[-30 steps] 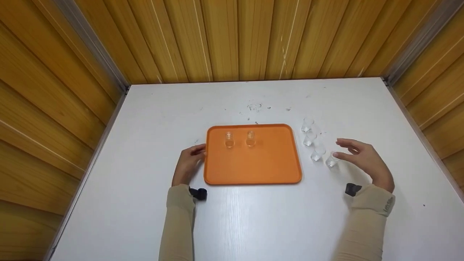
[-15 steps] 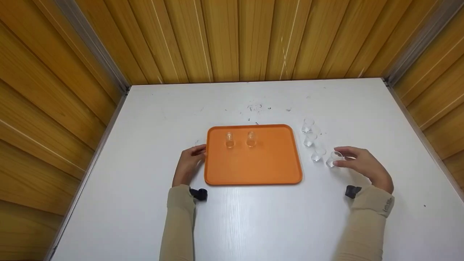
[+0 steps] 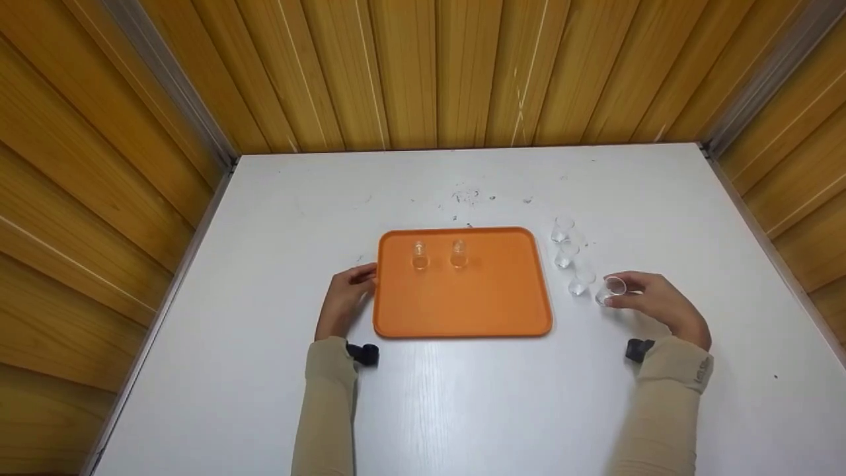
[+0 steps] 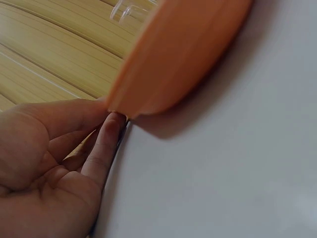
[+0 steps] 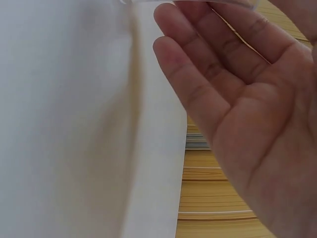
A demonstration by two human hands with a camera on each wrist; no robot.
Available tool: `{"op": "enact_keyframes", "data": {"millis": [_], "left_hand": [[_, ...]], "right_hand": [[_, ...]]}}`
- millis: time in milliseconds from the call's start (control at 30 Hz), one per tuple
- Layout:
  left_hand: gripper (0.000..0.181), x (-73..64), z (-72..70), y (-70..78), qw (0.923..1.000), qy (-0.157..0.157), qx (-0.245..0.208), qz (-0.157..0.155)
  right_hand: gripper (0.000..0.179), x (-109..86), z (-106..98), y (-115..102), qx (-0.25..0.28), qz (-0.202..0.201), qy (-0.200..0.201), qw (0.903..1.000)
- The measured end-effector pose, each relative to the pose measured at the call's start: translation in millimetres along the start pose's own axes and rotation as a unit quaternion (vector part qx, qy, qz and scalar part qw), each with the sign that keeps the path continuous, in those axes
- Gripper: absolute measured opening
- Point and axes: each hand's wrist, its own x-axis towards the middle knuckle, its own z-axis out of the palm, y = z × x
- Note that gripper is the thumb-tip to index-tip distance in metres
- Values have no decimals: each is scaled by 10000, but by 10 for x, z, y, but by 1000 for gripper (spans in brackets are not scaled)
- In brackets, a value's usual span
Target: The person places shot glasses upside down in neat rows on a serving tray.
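In the head view, my right hand (image 3: 661,301) pinches a small clear cup (image 3: 612,289) between thumb and fingers, its mouth facing up and leaning slightly. Only part of that cup's rim (image 5: 223,2) shows at the top of the right wrist view. My left hand (image 3: 345,297) is at the left edge of the orange tray (image 3: 462,311); in the left wrist view its thumb and a fingertip (image 4: 110,131) meet at the tray's rim. On the tray stand two clear cups (image 3: 420,255), narrow end up, side by side near the back.
Several more clear cups (image 3: 566,254), wide end up, stand in a slanting row between the tray and my right hand. The white table (image 3: 423,396) ends at a wood-patterned wall (image 3: 410,73) at the back and on both sides.
My right hand has lowered onto the nearest cup and closed its thumb and fingers around it; the cup now leans a little. The left hand and tray look the same.
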Motion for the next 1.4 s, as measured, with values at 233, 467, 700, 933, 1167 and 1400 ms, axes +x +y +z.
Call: {"op": "enact_keyframes", "data": {"millis": [233,467,700,933,1167,1400], "left_hand": [[35,-2,14,-1,10000,14,-49,-54],[36,2,11,-7,9999,26,1,120],[37,3,14,0,9999,30,-33,113],[36,-2,5,-4,10000,26,-46,67],[35,1,-8,-11,9999,6,-154,-60],[36,-10,5,-9,10000,47,-28,1]], "right_hand": [[70,31,15,22,-103,17,-50,9999],[63,57,16,31,-76,15,-43,10000],[60,82,29,28,-40,158,-59,9998],[62,97,39,23,-73,245,-120,9996],[66,95,42,6,-33,235,-142,9996],[62,50,23,-22,-90,-132,-40,9999]]}}
